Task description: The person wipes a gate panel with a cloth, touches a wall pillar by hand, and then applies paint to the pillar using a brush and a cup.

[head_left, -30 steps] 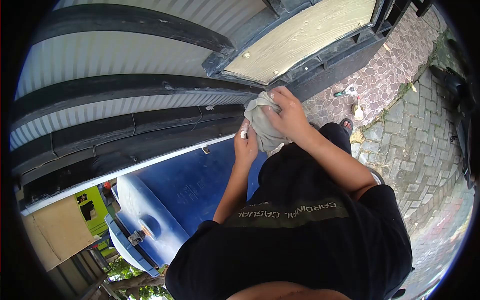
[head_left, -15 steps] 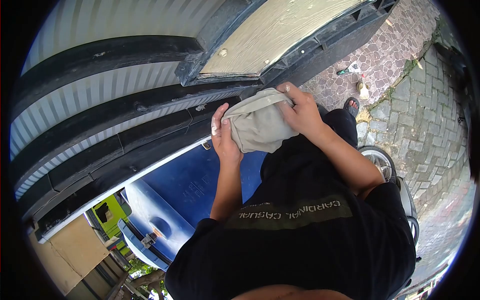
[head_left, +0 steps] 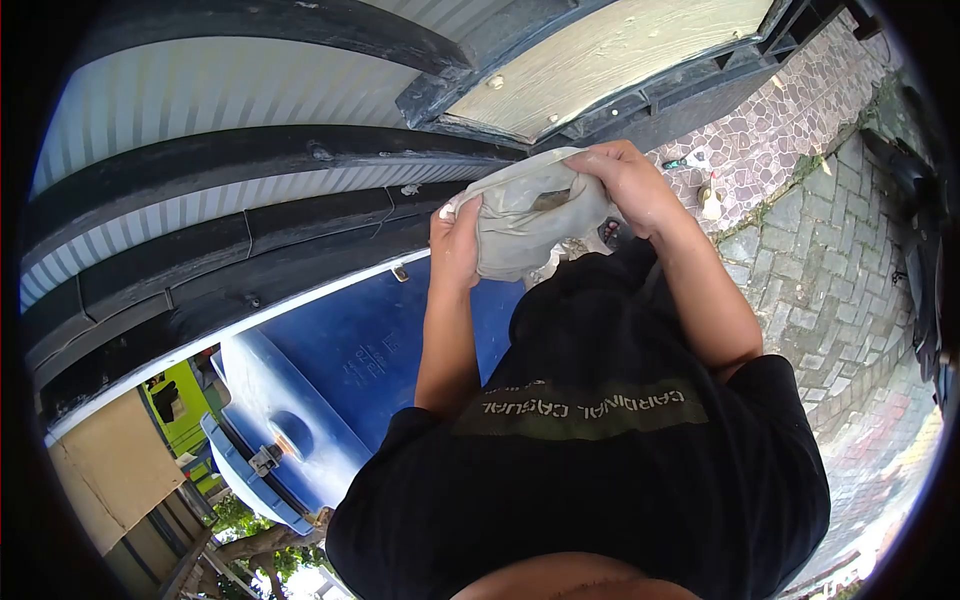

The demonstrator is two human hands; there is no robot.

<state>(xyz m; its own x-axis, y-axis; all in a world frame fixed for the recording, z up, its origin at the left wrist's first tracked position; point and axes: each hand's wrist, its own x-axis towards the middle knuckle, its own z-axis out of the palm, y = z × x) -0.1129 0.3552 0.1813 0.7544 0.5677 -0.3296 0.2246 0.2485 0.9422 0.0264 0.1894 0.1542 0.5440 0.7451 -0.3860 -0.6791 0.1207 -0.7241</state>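
Observation:
A crumpled grey-beige cloth (head_left: 520, 235) is stretched between my two hands in front of my chest, with a dark spot or gap showing near its middle. My left hand (head_left: 456, 243) pinches its left edge, the thumb lying on top and a white smear at the fingertips. At the upper right corner, my right hand (head_left: 630, 185) grips the cloth between thumb and fingers. Folds hang down from both grips, and the fingers behind the fabric are hidden.
A corrugated metal wall with black beams (head_left: 270, 170) runs along the left, near a framed cream panel (head_left: 600, 65). Below it lies a blue surface (head_left: 350, 350). Paving stones (head_left: 800, 270) cover the ground at right, with a dark motorbike-like shape (head_left: 915, 230) at the edge.
The cloth has been spread and turned, so the dark spot now shows. My right hand has moved slightly up and right, and the view has shifted.

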